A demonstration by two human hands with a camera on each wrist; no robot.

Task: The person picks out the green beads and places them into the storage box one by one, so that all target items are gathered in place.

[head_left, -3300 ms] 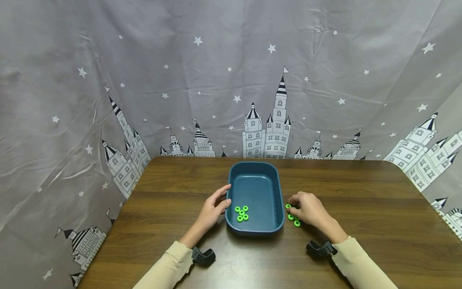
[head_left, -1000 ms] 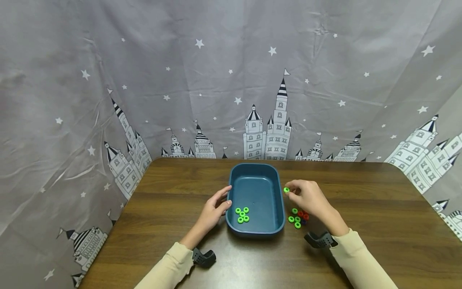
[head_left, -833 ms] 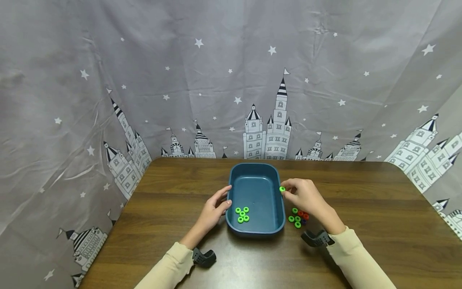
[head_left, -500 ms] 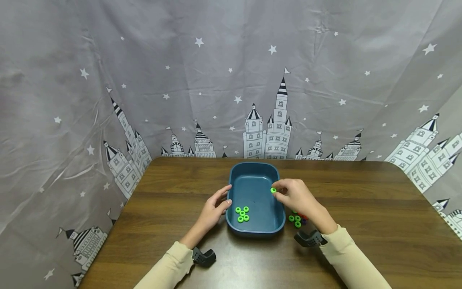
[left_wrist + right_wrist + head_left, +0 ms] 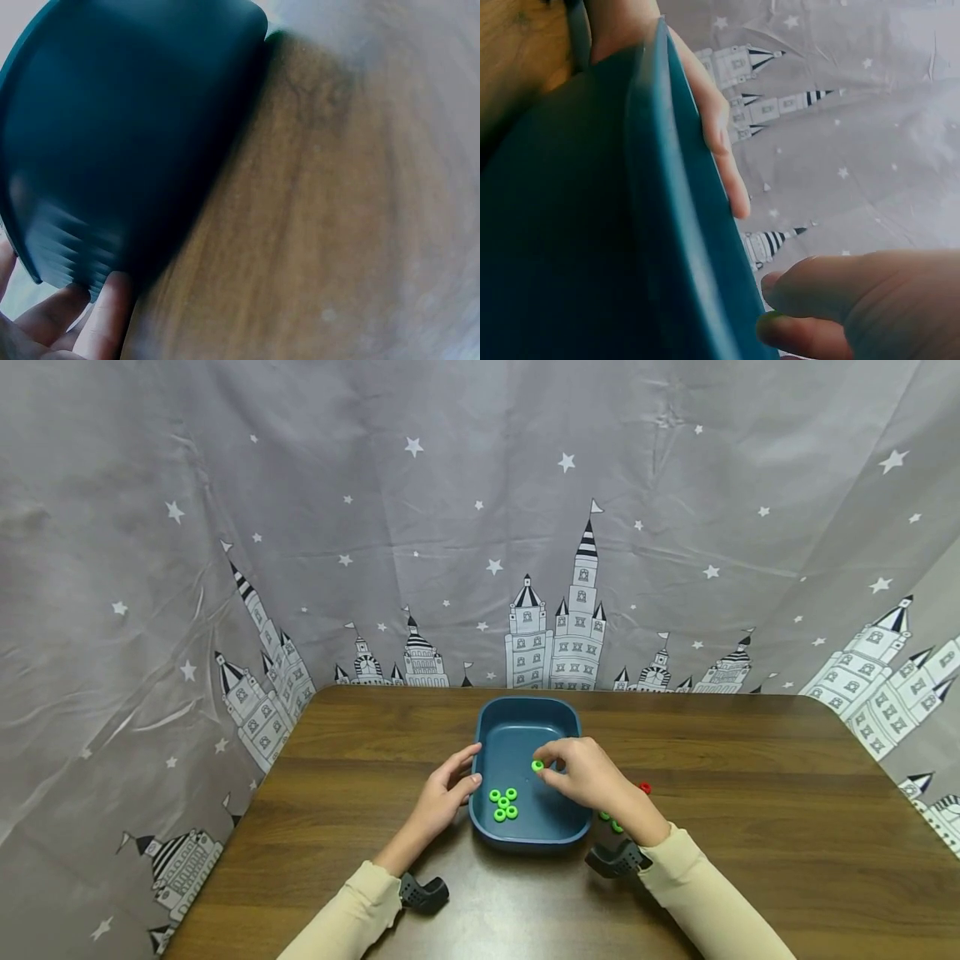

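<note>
In the head view a dark blue rectangular bin (image 5: pixel 504 760) sits on the table. My left hand (image 5: pixel 435 800) rests against its left side, fingers relaxed; the left wrist view shows fingertips (image 5: pixel 111 304) touching the outer wall. Inside the bin's near left part lie several small green rings (image 5: pixel 504 802), grouped like an X. Above the bin floor, right of that group, my right hand (image 5: pixel 588 775) pinches another green ring (image 5: pixel 537 766) between thumb and fingers. In the right wrist view only a green sliver of it shows, behind the bin's wall (image 5: pixel 682 217).
Right of the bin, partly hidden by my right forearm, are green rings (image 5: pixel 617 827) and a red ring (image 5: pixel 645 788) on the wooden table (image 5: pixel 750 793). A grey curtain (image 5: pixel 480 543) printed with castles and stars hangs behind. Each wrist wears a black mount (image 5: pixel 424 895).
My right hand has lifted a green ring from the pile at the right and carried it left over the bin's rim, now lower inside. My left hand stays at the bin.
</note>
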